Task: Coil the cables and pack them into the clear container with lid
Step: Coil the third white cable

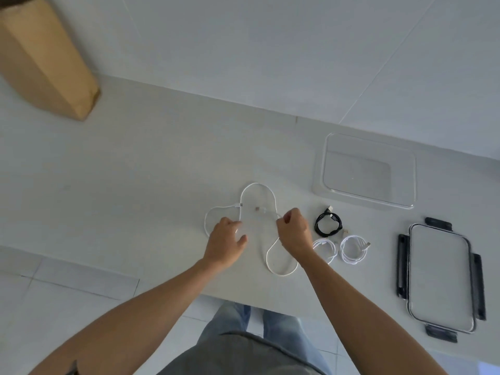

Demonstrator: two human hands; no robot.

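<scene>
Cable (pixel 281 272): white, uncoiled, sprawled on table (pixel 135 171) | light, limp, springy; grasp near plug | right hand (pixel 295 231) pinches it | left hand (pixel 226 239) relaxed, fingers resting on it | container (pixel 405 204) empty, far right

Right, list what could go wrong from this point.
1. The loose white cable sprawls in wide loops; only the right hand pinches it, so coiling may tangle.
2. The coiled black cable and two white coils lie untied beside that wrist and could be knocked or spring open.
</scene>
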